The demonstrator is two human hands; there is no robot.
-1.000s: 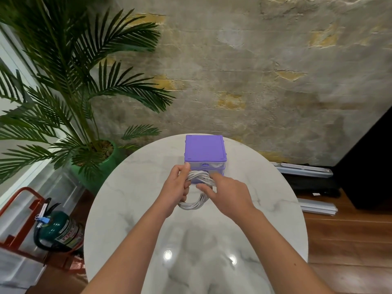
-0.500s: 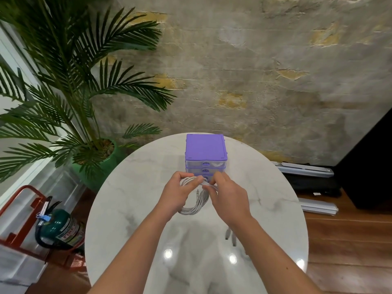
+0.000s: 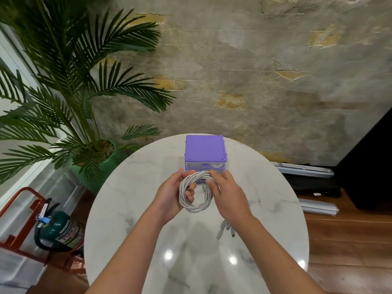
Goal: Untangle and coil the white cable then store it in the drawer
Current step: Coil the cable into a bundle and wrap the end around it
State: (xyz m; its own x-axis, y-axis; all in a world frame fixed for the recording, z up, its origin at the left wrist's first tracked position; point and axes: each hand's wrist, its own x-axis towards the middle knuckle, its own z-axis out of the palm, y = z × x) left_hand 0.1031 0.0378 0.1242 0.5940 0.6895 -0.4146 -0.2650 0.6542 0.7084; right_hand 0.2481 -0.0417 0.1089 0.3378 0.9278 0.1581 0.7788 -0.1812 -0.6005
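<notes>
Your coil of white cable [image 3: 195,194] now hangs lower and rounder than a second ago, above the counter [image 3: 127,198]. Left hand [image 3: 171,195] and right hand [image 3: 228,193] grip it; the drawer unit [image 3: 205,150] at 12 o'clock seems closed.

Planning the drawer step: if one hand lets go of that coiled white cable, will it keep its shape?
Probably not. The coiled white cable shows no tie and both hands hold it, so its loops likely spring loose. It looks light and floppy, sagging below the left hand.
</notes>
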